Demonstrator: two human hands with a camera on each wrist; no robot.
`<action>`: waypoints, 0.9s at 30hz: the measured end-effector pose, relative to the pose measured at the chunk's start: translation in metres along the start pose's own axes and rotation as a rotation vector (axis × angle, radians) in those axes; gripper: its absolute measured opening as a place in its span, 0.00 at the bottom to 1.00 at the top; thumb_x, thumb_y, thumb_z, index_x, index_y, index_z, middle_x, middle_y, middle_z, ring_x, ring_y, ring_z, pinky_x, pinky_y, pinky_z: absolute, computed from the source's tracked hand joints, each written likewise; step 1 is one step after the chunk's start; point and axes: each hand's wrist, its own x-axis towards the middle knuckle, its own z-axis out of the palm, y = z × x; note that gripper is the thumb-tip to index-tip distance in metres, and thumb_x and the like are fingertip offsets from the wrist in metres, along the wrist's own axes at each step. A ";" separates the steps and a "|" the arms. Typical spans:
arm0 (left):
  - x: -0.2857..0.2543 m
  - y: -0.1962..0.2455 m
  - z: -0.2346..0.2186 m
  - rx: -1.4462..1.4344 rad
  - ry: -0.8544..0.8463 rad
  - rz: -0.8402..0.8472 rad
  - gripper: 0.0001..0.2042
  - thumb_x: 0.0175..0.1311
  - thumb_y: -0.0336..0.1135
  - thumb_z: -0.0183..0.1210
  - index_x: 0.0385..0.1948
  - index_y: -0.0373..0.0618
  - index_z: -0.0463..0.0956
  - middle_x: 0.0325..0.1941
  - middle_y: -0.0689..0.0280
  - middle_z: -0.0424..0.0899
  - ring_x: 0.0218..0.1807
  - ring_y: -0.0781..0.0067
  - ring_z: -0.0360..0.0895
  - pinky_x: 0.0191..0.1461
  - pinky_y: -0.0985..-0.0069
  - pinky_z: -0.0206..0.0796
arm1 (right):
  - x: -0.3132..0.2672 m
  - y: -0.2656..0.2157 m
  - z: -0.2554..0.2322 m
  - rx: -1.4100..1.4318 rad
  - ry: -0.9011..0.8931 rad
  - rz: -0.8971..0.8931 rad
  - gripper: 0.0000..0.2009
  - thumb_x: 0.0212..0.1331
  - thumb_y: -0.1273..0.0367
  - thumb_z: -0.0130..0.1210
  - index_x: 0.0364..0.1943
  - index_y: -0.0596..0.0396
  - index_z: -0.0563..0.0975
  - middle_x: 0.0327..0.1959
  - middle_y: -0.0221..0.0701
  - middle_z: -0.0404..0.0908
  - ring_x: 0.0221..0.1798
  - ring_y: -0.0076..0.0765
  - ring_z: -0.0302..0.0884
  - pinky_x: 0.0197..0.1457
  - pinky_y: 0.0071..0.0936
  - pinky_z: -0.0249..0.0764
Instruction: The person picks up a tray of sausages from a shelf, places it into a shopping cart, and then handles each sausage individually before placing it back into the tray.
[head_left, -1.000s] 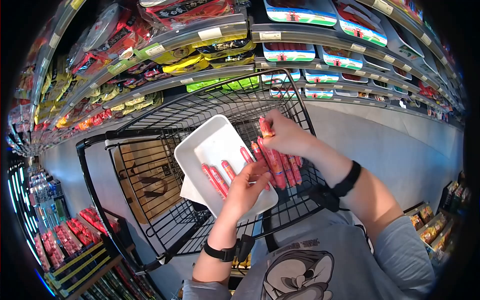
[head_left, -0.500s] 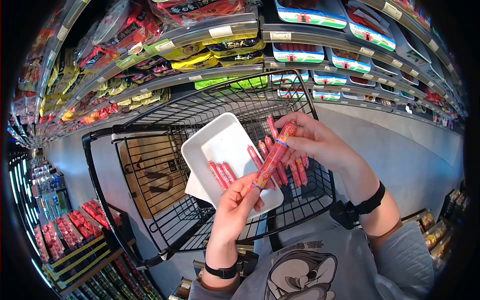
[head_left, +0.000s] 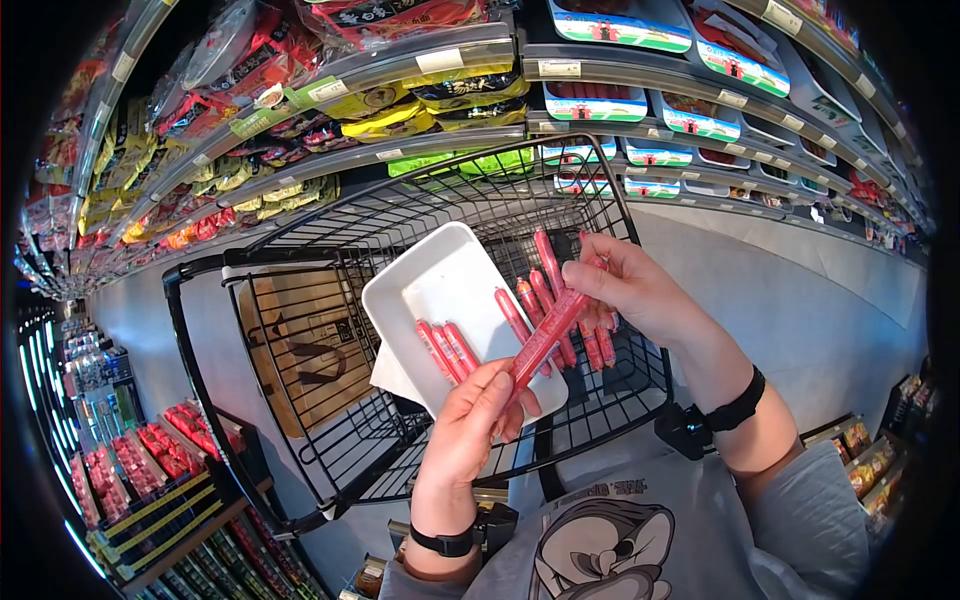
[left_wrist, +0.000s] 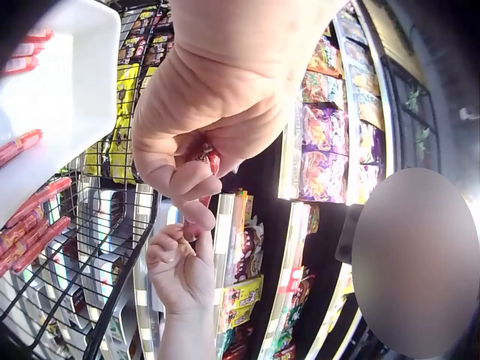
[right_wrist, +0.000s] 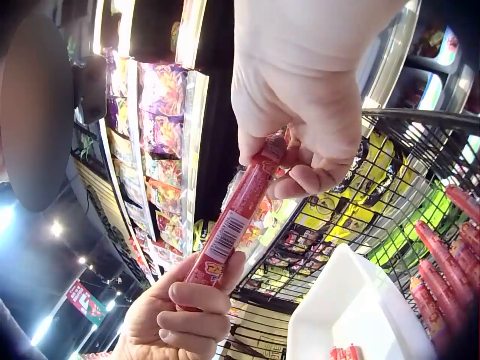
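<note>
Two hands share one sausage stick [head_left: 545, 335] here: your left hand [head_left: 470, 430] pinches its lower end with curled fingers, and your right hand [head_left: 625, 285] pinches the upper end between thumb and fingertips, so the stick hangs slanted in the air just above the near corner of the white tray [head_left: 430, 275]. That tray rests tilted in the shopping cart [head_left: 300, 420], with three short sausages [head_left: 445, 350] lying in it near your left hand and a loose bunch of sausages [head_left: 585, 340] on the cart's wire just beside the tray's right edge. To handle this well, I judge you should keep both pinches close to the wrapper's ends, hold the stick over the tray rather than over the open wire, and avoid twisting so hard that the casing bends. The head view alone shows how the stick sits against the tray and the bunch. The right wrist view adds what the head view cannot: the barcode label on the sausage stick [right_wrist: 232, 232] and how the right hand [right_wrist: 307, 120] clamps the crimped tip, with the left hand [right_wrist: 180, 315] wrapped below. The left wrist view shows only a red tip of the stick [left_wrist: 206, 157] poking from the left hand [left_wrist: 217, 112], with the right hand [left_wrist: 180, 270] beyond and shelves [left_wrist: 330, 150] of packets behind.
</note>
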 end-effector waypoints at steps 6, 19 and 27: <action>-0.002 0.001 -0.001 0.056 0.041 -0.020 0.14 0.67 0.36 0.46 0.49 0.38 0.69 0.29 0.64 0.76 0.21 0.83 0.63 0.23 0.89 0.55 | 0.000 -0.003 0.005 -0.048 0.057 0.016 0.17 0.55 0.54 0.57 0.26 0.53 0.72 0.18 0.25 0.75 0.18 0.16 0.71 0.20 0.13 0.65; -0.004 0.001 0.000 0.136 0.069 0.043 0.13 0.66 0.32 0.47 0.50 0.39 0.70 0.30 0.66 0.76 0.24 0.83 0.66 0.27 0.88 0.58 | 0.000 -0.001 0.007 -0.036 -0.006 -0.061 0.16 0.56 0.57 0.57 0.22 0.49 0.67 0.18 0.25 0.74 0.18 0.15 0.71 0.18 0.12 0.64; 0.017 -0.013 -0.005 0.321 0.135 0.169 0.11 0.64 0.28 0.51 0.47 0.38 0.71 0.32 0.71 0.78 0.31 0.90 0.66 0.32 0.90 0.55 | 0.022 0.023 0.060 -0.094 -0.066 0.030 0.14 0.58 0.62 0.55 0.32 0.58 0.68 0.27 0.34 0.76 0.26 0.22 0.75 0.25 0.17 0.71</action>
